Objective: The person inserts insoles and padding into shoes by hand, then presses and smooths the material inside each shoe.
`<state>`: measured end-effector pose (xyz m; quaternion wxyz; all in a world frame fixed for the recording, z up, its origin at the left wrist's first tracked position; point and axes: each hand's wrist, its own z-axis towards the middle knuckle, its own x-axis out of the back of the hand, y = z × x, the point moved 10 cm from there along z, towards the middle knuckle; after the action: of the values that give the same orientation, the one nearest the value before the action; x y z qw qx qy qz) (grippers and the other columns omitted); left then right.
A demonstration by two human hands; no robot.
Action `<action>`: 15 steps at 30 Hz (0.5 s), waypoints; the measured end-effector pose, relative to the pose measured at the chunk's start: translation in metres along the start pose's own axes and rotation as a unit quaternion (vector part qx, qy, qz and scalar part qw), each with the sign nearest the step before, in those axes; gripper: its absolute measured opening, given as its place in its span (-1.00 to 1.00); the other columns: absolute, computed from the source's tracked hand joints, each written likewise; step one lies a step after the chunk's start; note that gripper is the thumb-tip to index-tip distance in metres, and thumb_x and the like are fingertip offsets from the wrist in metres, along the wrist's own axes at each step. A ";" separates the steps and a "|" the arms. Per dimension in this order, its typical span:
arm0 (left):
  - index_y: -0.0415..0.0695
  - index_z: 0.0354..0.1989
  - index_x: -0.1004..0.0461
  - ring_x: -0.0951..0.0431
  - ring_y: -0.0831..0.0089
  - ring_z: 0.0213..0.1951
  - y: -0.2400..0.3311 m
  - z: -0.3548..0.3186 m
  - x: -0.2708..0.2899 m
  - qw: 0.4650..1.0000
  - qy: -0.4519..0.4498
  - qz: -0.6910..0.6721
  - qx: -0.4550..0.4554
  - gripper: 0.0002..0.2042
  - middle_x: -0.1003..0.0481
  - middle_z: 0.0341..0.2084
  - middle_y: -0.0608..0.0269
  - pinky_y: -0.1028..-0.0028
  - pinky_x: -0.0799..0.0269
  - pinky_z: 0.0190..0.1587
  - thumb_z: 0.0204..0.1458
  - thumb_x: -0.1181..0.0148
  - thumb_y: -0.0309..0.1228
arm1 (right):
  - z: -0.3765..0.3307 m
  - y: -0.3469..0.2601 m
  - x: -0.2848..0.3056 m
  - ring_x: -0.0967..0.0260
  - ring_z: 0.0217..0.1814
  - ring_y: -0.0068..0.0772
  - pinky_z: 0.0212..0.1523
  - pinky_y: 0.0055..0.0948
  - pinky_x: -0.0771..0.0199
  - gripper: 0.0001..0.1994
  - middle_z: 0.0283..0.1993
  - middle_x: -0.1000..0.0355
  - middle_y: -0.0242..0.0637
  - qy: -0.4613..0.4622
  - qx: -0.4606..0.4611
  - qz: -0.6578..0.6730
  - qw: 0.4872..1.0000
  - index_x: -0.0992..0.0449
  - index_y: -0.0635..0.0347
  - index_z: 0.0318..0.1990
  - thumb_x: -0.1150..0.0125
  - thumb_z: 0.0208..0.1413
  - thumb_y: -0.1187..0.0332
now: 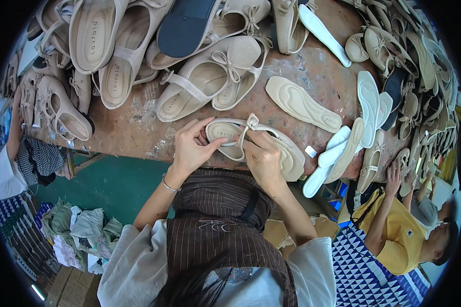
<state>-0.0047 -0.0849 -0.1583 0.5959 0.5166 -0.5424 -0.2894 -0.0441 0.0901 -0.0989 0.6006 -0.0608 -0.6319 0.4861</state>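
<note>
A beige shoe (pixel 224 126) with a strap and small bow lies at the table's near edge, its heel toward the left. My left hand (pixel 192 146) is closed around that heel, with the thumb pressing onto the inner sole. My right hand (pixel 264 156) grips the shoe near its strap, fingers bent and fingertips partly hidden. From under the right hand a padded beige insole (pixel 290 161) shows at the toe end; I cannot tell how much of it is inside the shoe. Another loose beige insole (pixel 302 105) rests farther right.
Beige strapped shoes (pixel 194 87) are heaped at the far left. White insoles (pixel 369 100) overlap on the right, with a long white one (pixel 325 36) behind. More shoes (pixel 389 48) pile along the right edge. A person in yellow (pixel 394 230) works at right; another person's arm (pixel 14 128) shows at left.
</note>
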 end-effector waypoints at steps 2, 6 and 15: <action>-0.32 -0.03 -0.61 -0.35 0.70 -0.60 -0.003 0.001 0.000 1.000 0.007 0.001 0.003 -0.47 -0.42 -0.54 0.33 0.62 -0.31 -0.56 -0.23 -0.63 -0.40 | 0.001 0.001 -0.004 -0.52 -0.14 -0.15 -0.10 -0.26 -0.53 -0.72 -0.10 -0.59 -0.19 -0.005 -0.005 -0.005 1.000 -0.71 0.22 -0.16 -0.33 -0.09 0.63; -0.32 -0.10 -0.62 -0.34 0.69 -0.62 -0.002 0.003 0.000 1.000 0.021 -0.007 -0.004 -0.52 -0.43 -0.58 0.32 0.61 -0.29 -0.57 -0.22 -0.63 -0.37 | 0.000 -0.004 -0.011 -0.51 -0.13 -0.17 -0.10 -0.26 -0.54 -0.74 -0.08 -0.57 -0.20 -0.012 0.038 -0.046 0.998 -0.70 0.25 -0.19 -0.32 -0.12 0.59; -0.28 -0.34 -0.61 -0.34 0.60 -0.70 -0.008 0.015 0.000 0.997 0.013 0.027 0.064 -0.87 -0.42 -0.76 0.26 0.48 -0.25 -0.61 -0.03 -0.40 -0.52 | -0.006 -0.004 -0.034 -0.55 0.00 -0.23 0.01 -0.25 -0.58 -0.50 0.24 -0.48 -0.21 -0.179 0.161 -0.027 0.970 -0.57 0.26 0.09 -0.26 -0.13 0.55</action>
<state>-0.0174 -0.0918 -0.1672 0.5762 0.5429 -0.5656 -0.2309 -0.0285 0.0690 -0.1208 0.4925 0.1419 -0.6441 0.5678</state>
